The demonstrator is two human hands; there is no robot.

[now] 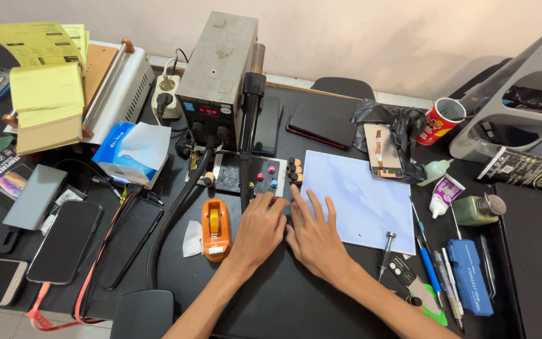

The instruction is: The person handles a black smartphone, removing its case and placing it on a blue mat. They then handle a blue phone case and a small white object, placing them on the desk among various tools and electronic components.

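We see both our hands resting flat on the black table (321, 301), side by side and almost touching. Our left hand (260, 229) lies with the fingers close together and a little curled, the fingertips at the lower edge of a small black fixture plate (249, 176) with coloured knobs; whether it pinches something small there we cannot tell. Our right hand (313, 235) is spread, fingers apart, and its fingertips lie on the left lower corner of a pale blue mat (362, 194). At 9 o'clock from the left hand, just beside it, stands an orange tape dispenser (215, 229). At 12 o'clock from the hands, behind the plate, is a grey hot-air station (217, 69) with a black hose (170, 220) that curves down past the dispenser. At 3 o'clock from the right hand lies a screwdriver (386, 254), and further that way a blue pen (430, 267) and a blue box (470, 276). Far at 9 o'clock several dark phones (64, 242) lie on the table, well apart from the hands.
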